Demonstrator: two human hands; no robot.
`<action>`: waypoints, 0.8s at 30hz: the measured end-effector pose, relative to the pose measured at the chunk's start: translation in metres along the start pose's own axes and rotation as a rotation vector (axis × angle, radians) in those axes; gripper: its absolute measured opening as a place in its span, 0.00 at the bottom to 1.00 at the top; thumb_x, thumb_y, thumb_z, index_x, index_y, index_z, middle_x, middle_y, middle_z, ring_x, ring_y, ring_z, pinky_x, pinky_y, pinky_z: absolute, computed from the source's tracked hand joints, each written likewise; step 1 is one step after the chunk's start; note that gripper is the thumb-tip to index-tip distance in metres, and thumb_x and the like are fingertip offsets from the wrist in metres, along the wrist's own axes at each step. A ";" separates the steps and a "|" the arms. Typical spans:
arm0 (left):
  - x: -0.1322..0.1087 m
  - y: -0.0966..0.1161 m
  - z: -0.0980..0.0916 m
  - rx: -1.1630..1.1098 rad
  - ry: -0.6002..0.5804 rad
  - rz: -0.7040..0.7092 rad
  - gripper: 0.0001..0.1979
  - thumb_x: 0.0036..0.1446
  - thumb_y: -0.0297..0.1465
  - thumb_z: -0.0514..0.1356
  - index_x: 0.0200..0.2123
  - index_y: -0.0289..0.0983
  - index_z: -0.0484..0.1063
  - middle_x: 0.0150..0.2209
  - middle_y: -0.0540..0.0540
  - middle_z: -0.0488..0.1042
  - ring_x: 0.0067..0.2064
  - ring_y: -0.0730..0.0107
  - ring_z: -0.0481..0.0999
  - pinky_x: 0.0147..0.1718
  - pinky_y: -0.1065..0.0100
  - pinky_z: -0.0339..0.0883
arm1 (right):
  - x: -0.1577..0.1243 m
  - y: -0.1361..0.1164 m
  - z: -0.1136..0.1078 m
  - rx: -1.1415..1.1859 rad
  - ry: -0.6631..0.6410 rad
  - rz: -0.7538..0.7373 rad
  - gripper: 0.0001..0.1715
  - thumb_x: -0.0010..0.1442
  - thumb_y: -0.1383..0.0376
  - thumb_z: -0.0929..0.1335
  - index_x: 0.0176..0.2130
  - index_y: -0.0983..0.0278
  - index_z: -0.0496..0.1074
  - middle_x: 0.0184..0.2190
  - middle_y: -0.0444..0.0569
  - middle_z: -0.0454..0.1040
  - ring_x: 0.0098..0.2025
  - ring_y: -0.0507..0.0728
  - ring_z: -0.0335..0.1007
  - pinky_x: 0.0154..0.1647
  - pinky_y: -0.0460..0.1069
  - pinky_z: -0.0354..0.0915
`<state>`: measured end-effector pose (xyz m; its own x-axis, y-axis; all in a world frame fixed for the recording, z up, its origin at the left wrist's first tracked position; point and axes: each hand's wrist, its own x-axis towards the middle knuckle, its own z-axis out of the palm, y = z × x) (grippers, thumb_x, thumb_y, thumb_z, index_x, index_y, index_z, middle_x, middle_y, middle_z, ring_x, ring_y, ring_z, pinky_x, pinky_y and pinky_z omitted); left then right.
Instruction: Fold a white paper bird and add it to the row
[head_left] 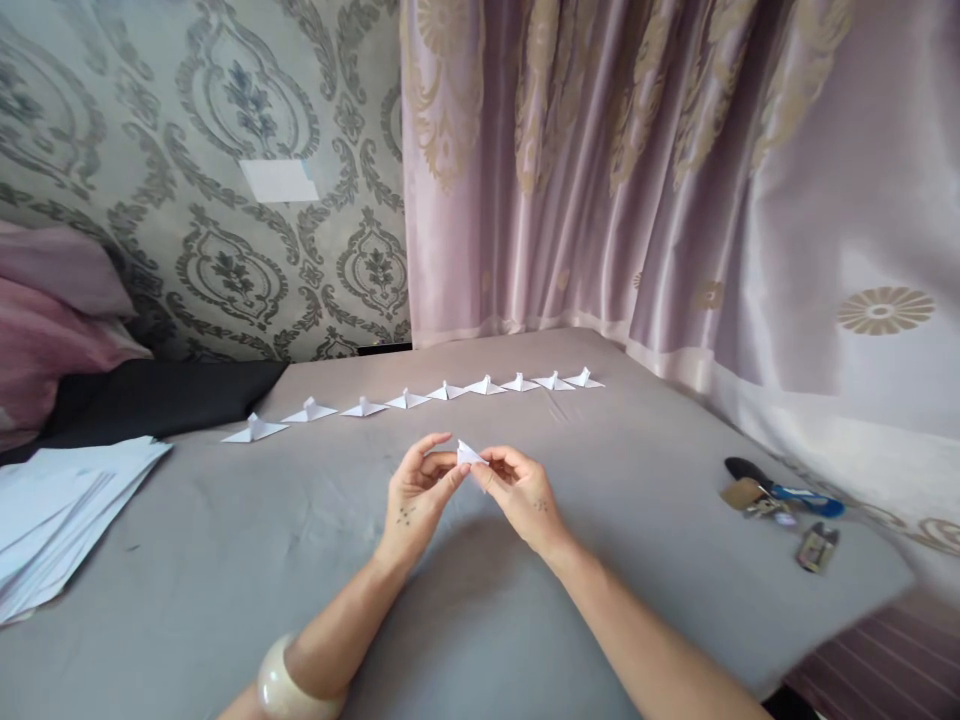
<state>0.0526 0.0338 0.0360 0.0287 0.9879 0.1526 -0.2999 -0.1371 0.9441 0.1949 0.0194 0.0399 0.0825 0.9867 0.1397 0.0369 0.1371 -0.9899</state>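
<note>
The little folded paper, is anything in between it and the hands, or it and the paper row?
Nothing I can see: the left hand and right hand pinch the folded paper, and only grey cloth shows between it and the paper row.

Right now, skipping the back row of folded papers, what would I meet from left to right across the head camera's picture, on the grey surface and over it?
Paper stack → cream bangle → left hand → folded white paper → right hand → blue handle.
</note>
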 end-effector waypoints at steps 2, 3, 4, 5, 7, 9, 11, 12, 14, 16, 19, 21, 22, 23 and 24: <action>-0.001 0.003 0.001 0.001 -0.001 -0.035 0.22 0.46 0.33 0.72 0.45 0.38 0.72 0.31 0.49 0.80 0.35 0.70 0.77 0.39 0.70 0.71 | 0.001 0.000 -0.002 -0.001 0.002 0.008 0.14 0.54 0.55 0.72 0.32 0.64 0.75 0.26 0.45 0.72 0.30 0.53 0.66 0.35 0.48 0.63; -0.001 0.005 0.002 0.005 -0.004 -0.059 0.21 0.46 0.34 0.72 0.44 0.38 0.73 0.30 0.49 0.79 0.35 0.70 0.77 0.39 0.70 0.70 | 0.002 0.000 -0.004 -0.007 -0.003 0.019 0.13 0.54 0.55 0.72 0.31 0.64 0.75 0.26 0.44 0.72 0.30 0.52 0.66 0.35 0.48 0.62; -0.001 0.008 0.003 0.015 -0.010 -0.085 0.21 0.45 0.34 0.72 0.43 0.37 0.75 0.30 0.49 0.79 0.35 0.70 0.76 0.38 0.70 0.70 | 0.003 0.000 -0.005 -0.018 -0.012 0.034 0.13 0.54 0.56 0.71 0.31 0.64 0.76 0.25 0.44 0.72 0.29 0.52 0.66 0.35 0.48 0.62; -0.001 0.010 0.004 0.031 -0.016 -0.109 0.20 0.45 0.35 0.72 0.42 0.37 0.76 0.30 0.49 0.79 0.35 0.70 0.75 0.38 0.70 0.70 | 0.004 -0.001 -0.007 -0.032 -0.024 0.049 0.13 0.54 0.56 0.71 0.31 0.64 0.76 0.25 0.44 0.72 0.29 0.52 0.66 0.35 0.48 0.62; 0.000 0.014 0.004 0.081 -0.031 -0.145 0.17 0.45 0.37 0.72 0.39 0.36 0.79 0.29 0.49 0.78 0.33 0.71 0.73 0.36 0.70 0.68 | 0.005 -0.001 -0.009 -0.062 -0.057 0.067 0.13 0.55 0.56 0.71 0.31 0.64 0.77 0.25 0.44 0.73 0.30 0.53 0.67 0.35 0.48 0.62; 0.001 0.016 0.003 0.134 -0.042 -0.163 0.13 0.45 0.38 0.71 0.32 0.36 0.81 0.27 0.48 0.77 0.31 0.71 0.71 0.35 0.70 0.67 | 0.005 -0.002 -0.010 -0.077 -0.084 0.073 0.13 0.55 0.57 0.70 0.31 0.64 0.77 0.27 0.45 0.74 0.31 0.53 0.68 0.36 0.48 0.63; 0.003 0.014 0.001 0.152 -0.022 -0.171 0.12 0.45 0.39 0.71 0.24 0.35 0.80 0.25 0.48 0.75 0.31 0.71 0.69 0.34 0.70 0.65 | 0.004 -0.001 -0.008 -0.061 -0.082 0.086 0.13 0.54 0.57 0.71 0.35 0.64 0.77 0.30 0.46 0.75 0.33 0.54 0.69 0.38 0.48 0.64; 0.003 0.012 0.000 0.145 -0.002 -0.175 0.13 0.45 0.40 0.71 0.22 0.35 0.79 0.24 0.48 0.74 0.31 0.71 0.69 0.34 0.70 0.64 | 0.003 0.000 -0.007 -0.043 -0.073 0.095 0.14 0.54 0.57 0.71 0.37 0.64 0.77 0.31 0.46 0.76 0.34 0.54 0.70 0.38 0.48 0.64; 0.004 0.005 -0.002 0.100 0.037 -0.189 0.14 0.44 0.40 0.71 0.21 0.35 0.78 0.22 0.49 0.72 0.30 0.72 0.68 0.33 0.70 0.63 | 0.002 0.004 -0.004 -0.007 -0.058 0.107 0.15 0.53 0.57 0.72 0.37 0.64 0.77 0.31 0.46 0.77 0.34 0.54 0.71 0.39 0.49 0.65; 0.005 -0.002 -0.003 0.037 0.038 -0.215 0.14 0.44 0.41 0.71 0.23 0.34 0.78 0.23 0.48 0.72 0.30 0.72 0.68 0.33 0.71 0.62 | 0.003 0.006 -0.004 0.010 -0.058 0.117 0.13 0.52 0.57 0.72 0.34 0.64 0.78 0.29 0.46 0.77 0.33 0.54 0.70 0.37 0.49 0.65; 0.004 -0.009 0.000 -0.017 -0.010 -0.259 0.16 0.45 0.42 0.71 0.27 0.34 0.79 0.28 0.48 0.74 0.31 0.73 0.68 0.32 0.71 0.63 | 0.005 0.008 -0.007 -0.011 -0.042 0.126 0.13 0.52 0.57 0.72 0.31 0.64 0.78 0.28 0.45 0.77 0.32 0.53 0.71 0.37 0.48 0.65; 0.002 -0.010 0.002 -0.012 -0.052 -0.277 0.16 0.46 0.42 0.70 0.31 0.35 0.80 0.31 0.47 0.75 0.32 0.73 0.69 0.31 0.72 0.63 | 0.006 0.008 -0.010 -0.039 -0.022 0.117 0.13 0.53 0.57 0.72 0.32 0.65 0.79 0.28 0.45 0.78 0.33 0.54 0.71 0.38 0.49 0.65; 0.001 -0.010 0.002 -0.015 -0.067 -0.283 0.16 0.46 0.42 0.70 0.32 0.35 0.80 0.33 0.47 0.75 0.33 0.73 0.70 0.31 0.73 0.63 | 0.007 0.007 -0.011 -0.049 -0.022 0.110 0.13 0.53 0.57 0.71 0.33 0.65 0.79 0.28 0.46 0.78 0.33 0.54 0.72 0.38 0.49 0.65; 0.001 -0.010 0.002 -0.025 -0.072 -0.286 0.16 0.47 0.42 0.70 0.33 0.35 0.80 0.33 0.47 0.75 0.34 0.73 0.70 0.31 0.73 0.63 | 0.007 0.007 -0.011 -0.055 -0.024 0.104 0.14 0.54 0.57 0.71 0.34 0.65 0.80 0.29 0.46 0.79 0.34 0.55 0.73 0.39 0.49 0.65; 0.001 -0.010 0.002 -0.043 -0.066 -0.286 0.16 0.47 0.41 0.70 0.34 0.36 0.79 0.34 0.47 0.75 0.34 0.73 0.70 0.30 0.74 0.63 | 0.007 0.006 -0.012 -0.057 -0.029 0.094 0.15 0.55 0.56 0.70 0.35 0.65 0.80 0.30 0.47 0.79 0.34 0.56 0.73 0.39 0.49 0.66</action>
<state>0.0575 0.0360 0.0268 0.1799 0.9788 -0.0980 -0.3109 0.1511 0.9384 0.2072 0.0261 0.0352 0.0595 0.9972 0.0446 0.0870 0.0393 -0.9954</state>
